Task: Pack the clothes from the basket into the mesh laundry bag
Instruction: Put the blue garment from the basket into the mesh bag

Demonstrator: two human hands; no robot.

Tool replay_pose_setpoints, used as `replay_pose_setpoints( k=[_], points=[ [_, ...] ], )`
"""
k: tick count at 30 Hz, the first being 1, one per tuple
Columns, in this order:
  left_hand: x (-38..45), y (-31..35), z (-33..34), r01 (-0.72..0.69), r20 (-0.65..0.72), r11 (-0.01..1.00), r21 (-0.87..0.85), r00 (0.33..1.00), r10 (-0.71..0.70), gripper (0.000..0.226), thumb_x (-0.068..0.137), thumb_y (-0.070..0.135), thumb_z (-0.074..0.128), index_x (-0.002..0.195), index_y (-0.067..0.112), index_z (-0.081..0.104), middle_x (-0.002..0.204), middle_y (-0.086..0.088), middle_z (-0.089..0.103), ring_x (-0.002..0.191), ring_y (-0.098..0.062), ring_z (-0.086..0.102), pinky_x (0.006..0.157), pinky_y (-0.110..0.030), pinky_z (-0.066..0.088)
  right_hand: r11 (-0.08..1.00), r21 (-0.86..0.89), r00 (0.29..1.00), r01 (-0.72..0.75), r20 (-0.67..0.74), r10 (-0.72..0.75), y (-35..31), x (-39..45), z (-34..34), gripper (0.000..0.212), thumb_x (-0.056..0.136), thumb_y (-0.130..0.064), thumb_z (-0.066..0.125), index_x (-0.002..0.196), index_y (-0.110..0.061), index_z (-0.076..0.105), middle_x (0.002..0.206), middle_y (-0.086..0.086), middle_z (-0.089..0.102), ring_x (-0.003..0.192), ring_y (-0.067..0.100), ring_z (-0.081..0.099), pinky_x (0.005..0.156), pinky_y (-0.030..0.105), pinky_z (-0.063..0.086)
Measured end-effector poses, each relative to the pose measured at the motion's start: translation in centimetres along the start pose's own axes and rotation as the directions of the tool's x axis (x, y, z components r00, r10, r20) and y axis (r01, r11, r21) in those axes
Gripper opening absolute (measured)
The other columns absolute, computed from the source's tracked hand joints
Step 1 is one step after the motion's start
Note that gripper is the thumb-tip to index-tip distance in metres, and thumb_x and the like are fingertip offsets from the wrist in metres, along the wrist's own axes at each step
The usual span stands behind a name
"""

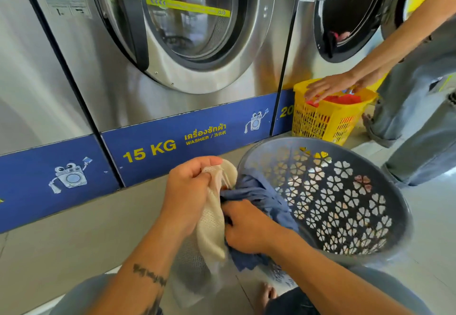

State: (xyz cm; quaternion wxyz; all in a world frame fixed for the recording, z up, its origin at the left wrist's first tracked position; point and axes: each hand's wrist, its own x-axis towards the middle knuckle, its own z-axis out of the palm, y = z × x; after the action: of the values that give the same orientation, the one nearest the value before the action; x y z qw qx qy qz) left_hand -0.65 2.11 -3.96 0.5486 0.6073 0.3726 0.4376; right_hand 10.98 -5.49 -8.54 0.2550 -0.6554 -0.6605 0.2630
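Steel front-load washers point(187, 30), blue base band point(172, 146), pale tiled floor point(74, 228)

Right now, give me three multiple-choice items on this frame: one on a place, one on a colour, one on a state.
1. Where does the grey basket lie?
A. On a washer
B. On the floor, tipped toward the person
C. Inside a drum

2. What colour is the garment being packed?
A. Blue
B. Red
C. Green

3. What is the left hand doing?
A. Resting open
B. Touching the washer door
C. Gripping the mesh laundry bag

Answers: 1 B, its open mouth faces the camera; 2 A, blue cloth runs from the basket to the right hand; 3 C, fingers closed on the cream mesh.
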Motion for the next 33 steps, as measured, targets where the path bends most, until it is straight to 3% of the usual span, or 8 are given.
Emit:
replay_pose_setpoints(
  k=[5,8,10,13,17,23,29,33],
  points=[
    [0.4,-0.3,-0.5,0.051,-0.039,0.998,0.021,0.998,-0.050,0.041,0.084,-0.010,0.050,0.079,0.022,0.075,0.065,0.012,0.073,0.053,0.003,0.061,0.047,-0.010,0.044,0.991,-0.126,0.999,-0.033,-0.021,0.031,0.1,-1.1,-2.2,0.050,0.084,-0.012,0.052,0.129,-0.030,0.041,0.112,0.006,0.061,0.095,0.027,0.060,0.078,0.050,0.052],
    [0.6,-0.2,-0.8,0.039,-0.066,0.996,0.075,0.997,-0.034,0.041,0.083,-0.007,0.052,0.078,0.025,0.076,0.066,0.014,0.072,0.054,0.005,0.060,0.048,-0.009,0.043,0.880,-0.428,0.958,-0.207,-0.271,0.094,2.1,-1.6,-3.9,0.091,0.066,-0.042,0.067,0.143,-0.041,0.018,0.147,0.004,0.032,0.133,0.034,0.035,0.103,0.053,0.042],
    [0.4,-0.1,-0.5,0.024,-0.043,0.997,0.080,0.999,-0.021,0.043,0.082,-0.009,0.050,0.076,0.026,0.075,0.058,0.016,0.068,0.047,0.006,0.056,0.044,-0.008,0.040,0.889,-0.288,0.935,-0.355,-0.132,0.330,3.5,-1.7,-4.6,0.109,0.062,-0.051,0.073,0.147,-0.051,0.005,0.155,0.004,0.019,0.140,0.035,0.027,0.106,0.052,0.040],
    [0.2,0.0,0.2,0.018,-0.004,0.996,0.088,1.000,-0.017,0.046,0.080,-0.009,0.049,0.072,0.028,0.074,0.052,0.016,0.065,0.041,0.005,0.050,0.040,-0.008,0.037,0.943,-0.090,0.944,-0.322,0.039,0.326,5.0,-1.4,-3.9,0.077,0.073,-0.035,0.072,0.135,-0.046,0.029,0.121,0.003,0.061,0.102,0.024,0.063,0.083,0.042,0.055],
    [0.0,-0.1,0.8,0.020,0.000,0.992,0.126,1.000,-0.020,0.044,0.080,-0.008,0.049,0.075,0.028,0.074,0.048,0.020,0.061,0.039,0.006,0.049,0.039,-0.006,0.035,0.948,-0.194,0.957,-0.252,-0.197,0.214,4.7,-0.9,-3.3,0.026,0.072,-0.025,0.060,0.090,-0.036,0.044,0.077,-0.002,0.059,0.069,0.025,0.057,0.063,0.047,0.054],
    [-0.3,-0.5,0.9,0.030,0.006,0.992,0.125,0.999,-0.031,0.043,0.081,-0.005,0.050,0.078,0.029,0.076,0.067,0.021,0.072,0.055,0.008,0.060,0.048,-0.006,0.042,0.946,0.307,0.808,-0.109,-0.527,0.264,2.0,-0.6,-2.7,0.030,0.075,-0.025,0.072,0.090,-0.032,0.047,0.073,-0.005,0.066,0.062,0.010,0.061,0.054,0.026,0.046],
    [0.0,-0.1,0.4,0.011,0.021,0.999,0.046,1.000,-0.012,0.048,0.081,-0.010,0.050,0.071,0.029,0.076,0.065,0.009,0.073,0.053,0.000,0.061,0.047,-0.012,0.045,0.981,0.181,0.994,-0.074,-0.067,0.087,0.5,-0.2,0.7,0.033,0.095,-0.008,0.047,0.076,-0.032,0.059,0.063,-0.018,0.064,0.060,-0.003,0.055,0.062,0.023,0.042],
    [-0.4,-0.3,0.5,0.039,0.051,0.996,0.076,0.998,-0.043,0.045,0.083,-0.012,0.048,0.075,0.023,0.074,0.055,0.012,0.068,0.044,0.004,0.055,0.043,-0.009,0.041,0.994,0.046,0.977,-0.095,0.198,0.084,0.3,-0.2,-0.5,0.040,0.090,0.000,0.042,0.068,-0.031,0.056,0.060,-0.019,0.059,0.057,-0.005,0.052,0.062,0.021,0.039]
  ],
)
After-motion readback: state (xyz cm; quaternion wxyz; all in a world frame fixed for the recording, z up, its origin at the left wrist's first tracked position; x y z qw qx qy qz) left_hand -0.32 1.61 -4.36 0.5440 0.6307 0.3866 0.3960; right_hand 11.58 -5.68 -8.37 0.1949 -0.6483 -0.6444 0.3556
